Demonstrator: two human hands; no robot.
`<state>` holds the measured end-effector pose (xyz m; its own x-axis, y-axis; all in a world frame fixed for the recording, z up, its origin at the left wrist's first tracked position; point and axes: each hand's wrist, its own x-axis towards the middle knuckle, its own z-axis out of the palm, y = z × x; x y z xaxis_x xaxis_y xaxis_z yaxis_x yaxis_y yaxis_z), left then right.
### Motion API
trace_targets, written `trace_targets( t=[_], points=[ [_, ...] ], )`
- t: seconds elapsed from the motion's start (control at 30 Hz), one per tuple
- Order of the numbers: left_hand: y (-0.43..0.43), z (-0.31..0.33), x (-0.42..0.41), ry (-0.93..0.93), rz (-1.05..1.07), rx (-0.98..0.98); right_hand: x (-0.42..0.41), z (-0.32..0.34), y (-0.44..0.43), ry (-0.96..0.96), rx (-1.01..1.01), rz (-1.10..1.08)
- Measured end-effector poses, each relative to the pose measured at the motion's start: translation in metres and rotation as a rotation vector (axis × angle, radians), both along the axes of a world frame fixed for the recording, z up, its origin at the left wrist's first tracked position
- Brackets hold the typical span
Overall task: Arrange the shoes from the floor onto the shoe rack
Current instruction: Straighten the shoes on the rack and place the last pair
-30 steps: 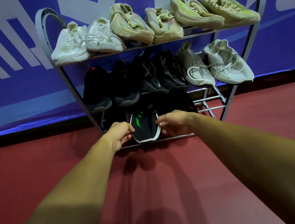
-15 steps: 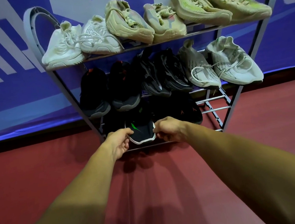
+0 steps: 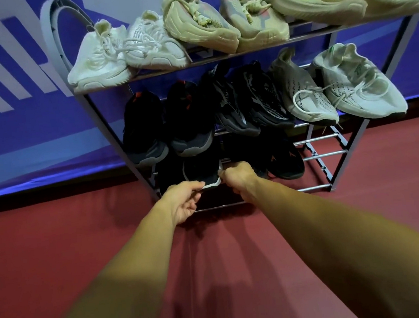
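A grey metal shoe rack (image 3: 332, 154) stands against a blue banner, with three shelves. On the bottom shelf lies a black shoe with a white sole (image 3: 200, 171), heel toward me. My left hand (image 3: 184, 201) pinches the white sole edge at the shoe's left. My right hand (image 3: 239, 178) grips the heel's right side with curled fingers. To the right of that shoe, a black shoe with an orange mark (image 3: 284, 163) sits on the same shelf. The shoe's front is hidden in shadow under the middle shelf.
The top shelf holds several cream and beige sneakers (image 3: 199, 22). Black sneakers (image 3: 187, 119) and two pale ones (image 3: 352, 83) fill the middle shelf. Bare rails (image 3: 320, 155) show at the bottom shelf's right end. Red floor (image 3: 243, 273) spreads around the rack.
The black shoe has slid deeper onto the bottom shelf, its green marks now out of sight. Both hands followed it in, and my view moved closer and left.
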<state>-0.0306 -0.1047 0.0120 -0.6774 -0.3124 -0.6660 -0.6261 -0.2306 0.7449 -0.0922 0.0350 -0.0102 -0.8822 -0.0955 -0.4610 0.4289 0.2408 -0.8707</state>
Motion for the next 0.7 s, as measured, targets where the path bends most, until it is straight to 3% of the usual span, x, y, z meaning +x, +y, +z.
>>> trace_targets(
  t=[0.3, 0.7],
  points=[
    [0.019, -0.003, -0.003, -0.035, -0.046, -0.144, 0.001, 0.011, 0.018, -0.043, 0.126, 0.222],
    [0.031, 0.007, 0.020, -0.050, -0.167, -0.282, 0.017, 0.033, 0.059, 0.138, 0.390, 0.421]
  ],
)
